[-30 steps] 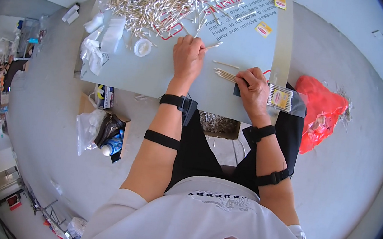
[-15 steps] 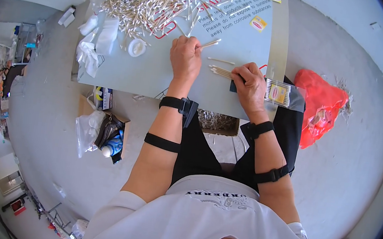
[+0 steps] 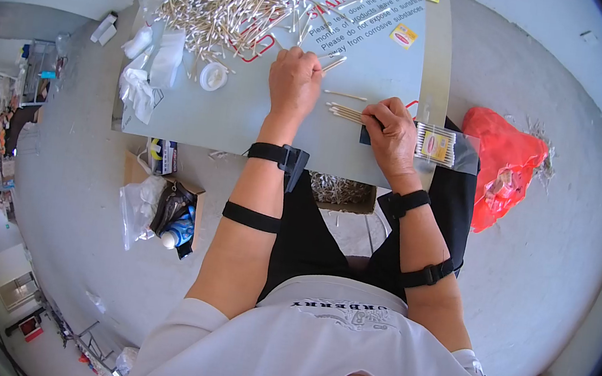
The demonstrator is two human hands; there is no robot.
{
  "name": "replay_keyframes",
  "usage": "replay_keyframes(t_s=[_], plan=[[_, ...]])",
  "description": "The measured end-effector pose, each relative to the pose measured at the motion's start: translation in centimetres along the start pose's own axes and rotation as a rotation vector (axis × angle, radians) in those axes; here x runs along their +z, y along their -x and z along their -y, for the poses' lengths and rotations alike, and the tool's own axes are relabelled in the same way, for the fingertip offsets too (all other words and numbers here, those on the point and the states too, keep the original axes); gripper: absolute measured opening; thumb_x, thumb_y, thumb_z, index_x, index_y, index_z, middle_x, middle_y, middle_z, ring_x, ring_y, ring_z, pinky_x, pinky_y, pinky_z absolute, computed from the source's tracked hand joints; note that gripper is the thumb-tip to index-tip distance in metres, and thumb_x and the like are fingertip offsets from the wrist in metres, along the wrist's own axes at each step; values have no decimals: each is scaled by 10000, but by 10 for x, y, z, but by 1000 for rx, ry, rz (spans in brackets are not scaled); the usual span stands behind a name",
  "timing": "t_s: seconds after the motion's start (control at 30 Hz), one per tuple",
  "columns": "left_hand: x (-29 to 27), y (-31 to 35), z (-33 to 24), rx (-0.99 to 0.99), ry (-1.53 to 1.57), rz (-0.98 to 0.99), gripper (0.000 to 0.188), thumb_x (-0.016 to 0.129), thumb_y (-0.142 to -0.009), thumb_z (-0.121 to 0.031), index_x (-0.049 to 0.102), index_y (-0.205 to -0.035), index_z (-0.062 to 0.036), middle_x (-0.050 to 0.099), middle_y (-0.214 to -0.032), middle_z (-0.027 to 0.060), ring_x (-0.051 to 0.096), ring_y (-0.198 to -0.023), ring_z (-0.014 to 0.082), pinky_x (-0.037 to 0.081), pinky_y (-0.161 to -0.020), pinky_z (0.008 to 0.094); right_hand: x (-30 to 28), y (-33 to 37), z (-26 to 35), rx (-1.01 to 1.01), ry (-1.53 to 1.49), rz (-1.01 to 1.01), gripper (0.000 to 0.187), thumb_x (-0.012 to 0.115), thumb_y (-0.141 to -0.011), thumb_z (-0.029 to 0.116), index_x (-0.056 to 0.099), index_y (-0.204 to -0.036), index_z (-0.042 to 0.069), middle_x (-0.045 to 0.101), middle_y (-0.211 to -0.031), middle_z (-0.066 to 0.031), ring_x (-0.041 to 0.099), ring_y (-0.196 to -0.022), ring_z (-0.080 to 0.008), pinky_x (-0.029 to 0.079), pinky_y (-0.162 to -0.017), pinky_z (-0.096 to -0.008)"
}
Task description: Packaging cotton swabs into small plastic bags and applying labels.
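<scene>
My left hand (image 3: 295, 86) is closed over the table, with a few cotton swabs (image 3: 334, 64) sticking out to its right. Just beyond it spreads a large loose heap of cotton swabs (image 3: 222, 2). At the table's near right side, my right hand (image 3: 392, 131) pinches a small bundle of cotton swabs (image 3: 345, 112), their tips pointing left. A single cotton swab (image 3: 345, 96) lies on the table between the hands. Against the right hand's outer side is a clear packet of cotton swabs (image 3: 435, 144) with a yellow label; whether that hand also grips it is hidden.
On the table (image 3: 234, 120) are a small round white lid (image 3: 214, 77), white plastic bags (image 3: 168, 59) and yellow cards (image 3: 403, 36). A red bag (image 3: 498, 171) lies on the floor at right. Below the table stand a box of swabs (image 3: 342, 191) and a box of belongings (image 3: 179, 211).
My left hand has shifted slightly away from me toward the heap, still with swabs in its fingers. The right hand and its bundle have stayed nearly still.
</scene>
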State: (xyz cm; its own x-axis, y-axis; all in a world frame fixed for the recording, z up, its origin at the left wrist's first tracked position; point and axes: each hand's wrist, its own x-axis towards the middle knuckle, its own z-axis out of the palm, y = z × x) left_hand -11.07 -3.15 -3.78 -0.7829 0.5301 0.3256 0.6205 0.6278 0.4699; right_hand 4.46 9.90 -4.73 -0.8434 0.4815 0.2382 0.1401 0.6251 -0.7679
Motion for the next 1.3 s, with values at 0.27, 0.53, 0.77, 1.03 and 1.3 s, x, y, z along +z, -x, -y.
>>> replay_keyframes(t_s=[0.27, 0.53, 0.77, 1.03, 1.3], plan=[[1, 10, 8, 53, 80, -57, 125, 696, -742, -40, 577, -767, -66, 579, -807, 99, 548, -832, 316, 439, -733, 445, 3, -2, 4, -19, -3, 5, 51, 692, -753, 112, 676, -792, 85, 579, -817, -65, 597, -807, -276, 484, -697, -379], [-65, 64, 11, -176, 535, 555, 108, 678, -768, -46, 582, -758, 1, 572, -722, 78, 544, -658, 191, 452, -627, 316, 3, -1, 0, -19, -6, -17, 36, 694, -744, 105, 681, -776, 97, 583, -809, -66, 604, -800, -272, 489, -693, -376], [-34, 21, 32, -219, 241, 67, 103, 714, -744, -74, 656, -818, -33, 597, -780, 99, 569, -776, 280, 468, -718, 389, 4, -2, 3, -13, -13, -15, 39, 696, -740, 96, 683, -776, 92, 586, -812, -62, 604, -796, -268, 490, -689, -373], [-1, -18, 18, -61, -135, -30, 141, 762, -700, -88, 668, -803, -105, 588, -862, 77, 528, -936, 307, 441, -809, 427, 2, 0, 2, -11, -27, 0, 41, 694, -748, 109, 681, -781, 89, 580, -818, -58, 600, -805, -266, 485, -698, -372], [10, 2, -1, -36, 44, 36, 96, 733, -716, -67, 664, -769, -109, 584, -831, 70, 540, -871, 310, 441, -774, 422, 1, -1, 2, -21, -8, -3, 33, 688, -753, 105, 676, -780, 90, 574, -817, -61, 594, -811, -273, 482, -705, -379]])
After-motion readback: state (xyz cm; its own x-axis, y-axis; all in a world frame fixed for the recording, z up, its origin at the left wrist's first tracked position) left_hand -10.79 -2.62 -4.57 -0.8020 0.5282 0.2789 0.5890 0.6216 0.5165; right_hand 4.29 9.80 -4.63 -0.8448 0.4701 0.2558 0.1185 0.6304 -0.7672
